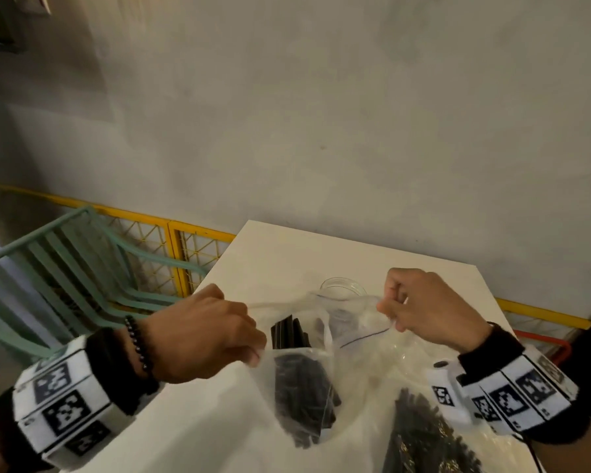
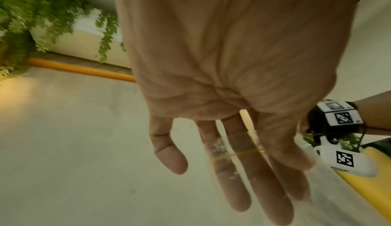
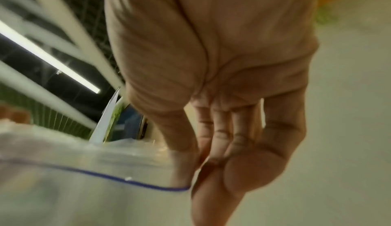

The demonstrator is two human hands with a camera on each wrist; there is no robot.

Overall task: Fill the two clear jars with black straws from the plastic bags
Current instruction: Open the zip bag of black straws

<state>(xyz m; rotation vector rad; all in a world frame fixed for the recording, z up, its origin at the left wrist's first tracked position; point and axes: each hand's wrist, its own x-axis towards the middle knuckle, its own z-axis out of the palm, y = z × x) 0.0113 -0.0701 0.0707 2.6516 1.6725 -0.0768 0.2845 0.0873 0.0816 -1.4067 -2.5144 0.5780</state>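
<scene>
Over the white table (image 1: 280, 254), both hands hold the mouth of a clear plastic bag (image 1: 321, 380) with black straws (image 1: 297, 394) in its bottom. My left hand (image 1: 255, 353) pinches the bag's left edge; in the left wrist view the film (image 2: 220, 147) lies across its fingers (image 2: 239, 187). My right hand (image 1: 388, 310) pinches the right edge, its thumb pressed on the blue-lined rim (image 3: 127, 181). A clear jar (image 1: 343, 288) stands behind the bag. More upright black straws (image 1: 287, 332) show through the film; what holds them is hidden.
A second plastic bag of black straws (image 1: 420, 435) lies on the table at the lower right, under my right wrist. A green metal chair (image 1: 65, 268) and a yellow mesh fence (image 1: 191, 247) stand left of the table. A grey wall rises behind.
</scene>
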